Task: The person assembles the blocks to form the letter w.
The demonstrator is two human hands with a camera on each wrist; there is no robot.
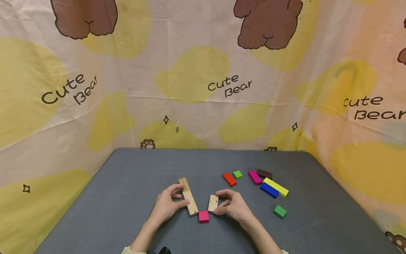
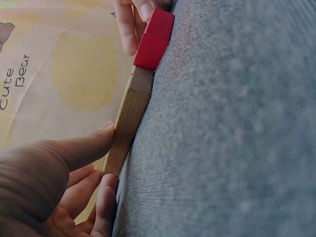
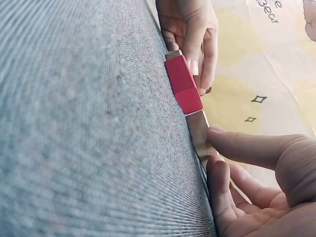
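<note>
On the grey table (image 1: 120, 197) my left hand (image 1: 182, 194) pinches a long wooden block (image 1: 191, 204) between thumb and fingers. A smaller wooden block (image 1: 184, 183) lies at that block's far end. My right hand (image 1: 218, 203) pinches a short wooden block (image 1: 213, 203). A pink cube (image 1: 203, 216) sits between the near ends of the two held blocks. In the left wrist view my left hand (image 2: 106, 158) grips the long wooden block (image 2: 131, 116), whose end meets the pink cube (image 2: 154, 39). In the right wrist view my right hand (image 3: 213, 153) holds the short wooden block (image 3: 200, 133) against the pink cube (image 3: 183, 85).
To the right lie loose blocks: red (image 1: 229, 179), small green (image 1: 238, 174), magenta (image 1: 254, 177), brown (image 1: 264, 173), yellow (image 1: 276, 187), blue (image 1: 269, 190) and another green cube (image 1: 280, 211). A bear-print cloth (image 1: 203, 88) walls the table on three sides.
</note>
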